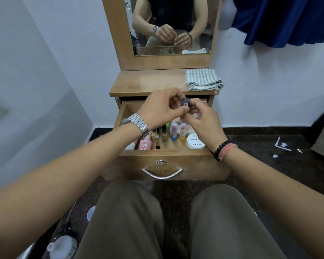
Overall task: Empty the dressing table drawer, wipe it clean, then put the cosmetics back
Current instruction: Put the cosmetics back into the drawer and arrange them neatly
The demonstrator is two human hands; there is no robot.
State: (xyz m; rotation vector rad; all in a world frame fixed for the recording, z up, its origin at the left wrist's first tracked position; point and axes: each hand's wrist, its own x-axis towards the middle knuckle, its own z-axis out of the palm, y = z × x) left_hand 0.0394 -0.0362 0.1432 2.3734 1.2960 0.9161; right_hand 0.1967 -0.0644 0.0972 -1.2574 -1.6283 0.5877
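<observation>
The wooden drawer [168,165] of the dressing table is pulled open in front of me. Inside lie a pink bottle [145,143], several lipsticks and small bottles [160,136], two lip balm sticks [174,130] and a white round jar [195,143]. Above the drawer both hands hold a small dark-capped cosmetic [185,102]. My left hand [161,107] pinches it from the left. My right hand [200,118] grips it from the right. The item's lower part is hidden by fingers.
A folded checked cloth [204,79] lies on the table top [150,81] at the right, below the mirror [172,25]. Blue fabric [288,19] hangs at the upper right. Paper scraps [282,145] lie on the dark floor; plastic items [64,245] sit by my left knee.
</observation>
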